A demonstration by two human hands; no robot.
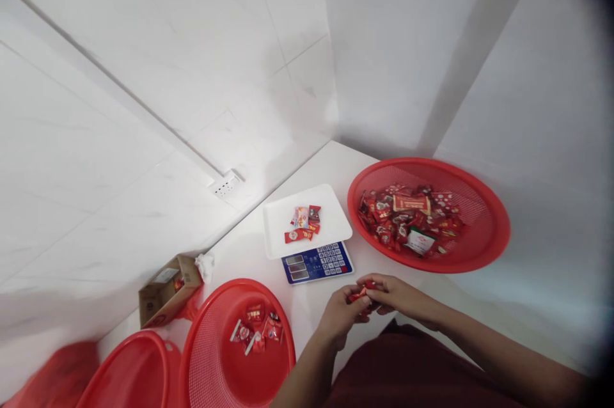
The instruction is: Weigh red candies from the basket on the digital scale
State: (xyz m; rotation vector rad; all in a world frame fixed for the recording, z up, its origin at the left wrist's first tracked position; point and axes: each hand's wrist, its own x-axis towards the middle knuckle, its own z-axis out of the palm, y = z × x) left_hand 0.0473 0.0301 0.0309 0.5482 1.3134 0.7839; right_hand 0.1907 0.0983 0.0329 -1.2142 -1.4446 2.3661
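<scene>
My left hand [341, 313] and my right hand [391, 295] meet in front of my body, above the near edge of the white table. Between their fingers are small red wrapped candies [362, 294], partly covered by the fingers; how many I cannot tell. Just beyond the hands stands a weighing scale [316, 265] with a blue keypad. Its white tray [277, 232] bears several wrapped candies [303, 224]. To the right, a large red basket [496, 229] holds a heap of mostly red wrapped candies [407, 219].
Left of me, a second red basket [204, 357] has several candies at its bottom. Beside it are another red container [129, 373] and an open cardboard box [165, 296]. A power strip [227, 184] is mounted on the wall. Walls border the table behind and right.
</scene>
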